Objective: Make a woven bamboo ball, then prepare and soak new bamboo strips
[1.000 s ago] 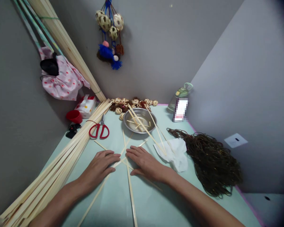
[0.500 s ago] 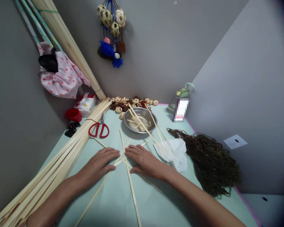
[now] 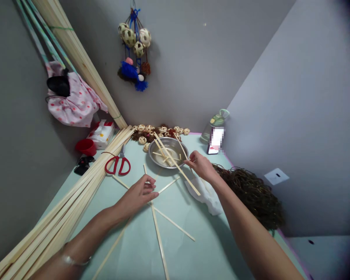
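Observation:
Several pale bamboo strips (image 3: 160,241) lie crossed in a star on the pale green tabletop (image 3: 128,252). My left hand (image 3: 140,192) rests over their crossing, fingers loosely bent and apart, hiding the middle. Beside the metal bowl (image 3: 168,167), my right hand (image 3: 202,166) pinches a thin bamboo strip (image 3: 179,143) that slants across the bowl's right rim. Another, wider bamboo strip (image 3: 181,171) leans over the bowl to the white cloth (image 3: 205,194). Short strip pieces lie in the bowl.
Red-handled scissors (image 3: 118,165) and a long bundle of bamboo strips (image 3: 76,208) are on the left. Woven balls (image 3: 142,140) line the back. A bottle (image 3: 217,120) and phone (image 3: 216,140) stand at the back right, with a dark cord heap (image 3: 251,194) nearer.
My right hand has left the crossing, moved up and right to the bowl and closed on a thin strip. My left hand has turned and shifted slightly right over the crossing.

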Tool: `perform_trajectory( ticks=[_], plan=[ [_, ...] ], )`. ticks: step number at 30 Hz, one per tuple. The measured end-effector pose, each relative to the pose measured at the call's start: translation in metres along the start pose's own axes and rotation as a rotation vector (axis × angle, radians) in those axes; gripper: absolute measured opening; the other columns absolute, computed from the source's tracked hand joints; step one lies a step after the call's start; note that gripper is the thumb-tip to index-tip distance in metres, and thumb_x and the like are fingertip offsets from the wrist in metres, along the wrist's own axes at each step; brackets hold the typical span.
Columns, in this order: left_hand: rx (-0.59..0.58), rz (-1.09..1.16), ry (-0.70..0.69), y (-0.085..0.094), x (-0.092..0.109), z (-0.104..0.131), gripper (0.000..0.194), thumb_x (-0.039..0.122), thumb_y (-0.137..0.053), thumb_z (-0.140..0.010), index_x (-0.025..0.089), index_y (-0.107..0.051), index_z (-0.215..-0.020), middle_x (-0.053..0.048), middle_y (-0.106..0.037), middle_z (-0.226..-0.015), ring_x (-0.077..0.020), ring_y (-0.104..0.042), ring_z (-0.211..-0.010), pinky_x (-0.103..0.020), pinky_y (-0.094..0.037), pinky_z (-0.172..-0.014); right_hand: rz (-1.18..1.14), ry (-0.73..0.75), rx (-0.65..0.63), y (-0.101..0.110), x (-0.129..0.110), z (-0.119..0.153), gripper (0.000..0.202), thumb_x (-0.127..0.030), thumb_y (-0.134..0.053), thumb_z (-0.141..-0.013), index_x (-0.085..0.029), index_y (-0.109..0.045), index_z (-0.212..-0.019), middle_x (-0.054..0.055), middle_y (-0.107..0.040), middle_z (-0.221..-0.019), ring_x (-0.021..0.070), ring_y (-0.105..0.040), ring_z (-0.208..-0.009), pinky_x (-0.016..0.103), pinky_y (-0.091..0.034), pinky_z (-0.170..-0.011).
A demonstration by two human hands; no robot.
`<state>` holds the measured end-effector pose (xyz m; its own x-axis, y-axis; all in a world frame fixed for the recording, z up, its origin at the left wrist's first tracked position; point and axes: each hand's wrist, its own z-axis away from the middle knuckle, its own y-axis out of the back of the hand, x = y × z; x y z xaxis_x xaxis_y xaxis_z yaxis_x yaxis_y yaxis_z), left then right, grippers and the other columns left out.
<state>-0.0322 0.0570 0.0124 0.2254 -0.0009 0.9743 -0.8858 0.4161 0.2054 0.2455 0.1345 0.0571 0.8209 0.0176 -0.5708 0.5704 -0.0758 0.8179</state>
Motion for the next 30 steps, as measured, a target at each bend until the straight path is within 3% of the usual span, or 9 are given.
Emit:
perform_trajectory(
  ticks=[2, 5, 10, 15, 18, 21, 25, 28, 30],
  plan=[
    [-0.01, 0.049, 0.004, -0.005, -0.004, -0.021, 0.031, 0.039, -0.068, -0.083, 0.025, -0.05, -0.103, -0.01, -0.066, -0.112, -0.0224, -0.065, -0.11, -0.042, -0.054, -0.092, -0.09, 0.002, -0.027, -0.006, 0.008, -0.007, 0.014, -0.023, -0.069, -0.078, -0.02, -0.055, -0.08, 0.001, -0.065, -0.067, 0.0176, -0.061, -0.06, 0.028, -0.043, -0.061],
    [-0.019, 0.131, -0.017, -0.013, -0.009, -0.049, 0.035, 0.044, -0.07, -0.082, 0.025, -0.049, -0.103, -0.01, -0.063, -0.122, -0.0217, -0.062, -0.118, -0.042, -0.051, -0.095, -0.248, 0.009, 0.017, -0.009, 0.012, -0.014, 0.013, -0.023, -0.064, -0.077, -0.019, -0.057, -0.087, -0.002, -0.063, -0.063, 0.0157, -0.062, -0.057, 0.027, -0.046, -0.058],
    [-0.005, 0.21, -0.037, -0.026, -0.005, -0.078, 0.04, 0.052, -0.071, -0.079, 0.023, -0.049, -0.096, -0.01, -0.063, -0.119, -0.022, -0.062, -0.117, -0.045, -0.045, -0.104, -0.478, 0.039, 0.173, 0.02, 0.006, -0.014, 0.026, -0.034, -0.063, -0.076, -0.018, -0.058, -0.096, -0.001, -0.06, -0.068, 0.0167, -0.063, -0.061, 0.03, -0.051, -0.06],
    [-0.009, 0.213, -0.029, -0.03, -0.002, -0.095, 0.046, 0.056, -0.071, -0.076, 0.021, -0.049, -0.099, -0.012, -0.063, -0.118, -0.0244, -0.061, -0.118, -0.045, -0.045, -0.104, -0.615, 0.068, 0.221, 0.063, -0.007, 0.019, 0.027, -0.039, -0.066, -0.078, -0.018, -0.063, -0.095, -0.001, -0.059, -0.069, 0.0125, -0.055, -0.057, 0.026, -0.046, -0.053],
    [-0.01, 0.175, -0.022, -0.029, 0.0, -0.107, 0.045, 0.053, -0.068, -0.079, 0.02, -0.048, -0.101, -0.015, -0.062, -0.122, -0.0253, -0.061, -0.119, -0.044, -0.046, -0.103, -0.636, 0.061, 0.121, 0.077, -0.014, 0.048, 0.027, -0.041, -0.067, -0.081, -0.019, -0.068, -0.096, -0.002, -0.054, -0.065, 0.0095, -0.042, -0.05, 0.022, -0.035, -0.044],
    [-0.021, 0.096, -0.015, -0.023, 0.006, -0.116, 0.039, 0.048, -0.064, -0.083, 0.02, -0.05, -0.105, -0.017, -0.061, -0.126, -0.026, -0.061, -0.121, -0.045, -0.047, -0.101, -0.598, 0.052, 0.018, 0.083, -0.014, 0.075, 0.027, -0.044, -0.068, -0.083, -0.02, -0.071, -0.096, -0.001, -0.053, -0.066, 0.0086, -0.038, -0.048, 0.023, -0.031, -0.041],
    [-0.054, -0.077, -0.036, -0.007, 0.022, -0.097, 0.037, 0.038, -0.064, -0.084, 0.022, -0.054, -0.116, -0.015, -0.059, -0.134, -0.0278, -0.057, -0.126, -0.046, -0.046, -0.103, -0.525, 0.046, -0.025, 0.089, -0.002, 0.102, 0.031, -0.049, -0.06, -0.09, -0.021, -0.072, -0.096, 0.0, -0.051, -0.061, 0.0115, -0.04, -0.048, 0.025, -0.034, -0.042],
    [-0.069, -0.254, -0.077, 0.003, 0.029, -0.049, 0.038, 0.029, -0.07, -0.078, 0.024, -0.062, -0.115, -0.013, -0.062, -0.134, -0.0333, -0.053, -0.128, -0.056, -0.035, -0.111, -0.366, 0.085, -0.088, 0.091, 0.008, 0.114, 0.034, -0.049, -0.053, -0.094, -0.021, -0.07, -0.101, 0.003, -0.058, -0.067, 0.0146, -0.049, -0.056, 0.026, -0.041, -0.049],
    [-0.072, -0.384, -0.08, 0.001, 0.027, -0.01, 0.041, 0.02, -0.069, -0.077, 0.019, -0.065, -0.118, -0.017, -0.06, -0.137, -0.0387, -0.048, -0.133, -0.062, -0.029, -0.113, -0.209, 0.106, -0.175, 0.09, 0.012, 0.119, 0.033, -0.047, -0.05, -0.097, -0.021, -0.069, -0.102, 0.002, -0.06, -0.069, 0.0146, -0.051, -0.058, 0.025, -0.043, -0.052]
  ],
)
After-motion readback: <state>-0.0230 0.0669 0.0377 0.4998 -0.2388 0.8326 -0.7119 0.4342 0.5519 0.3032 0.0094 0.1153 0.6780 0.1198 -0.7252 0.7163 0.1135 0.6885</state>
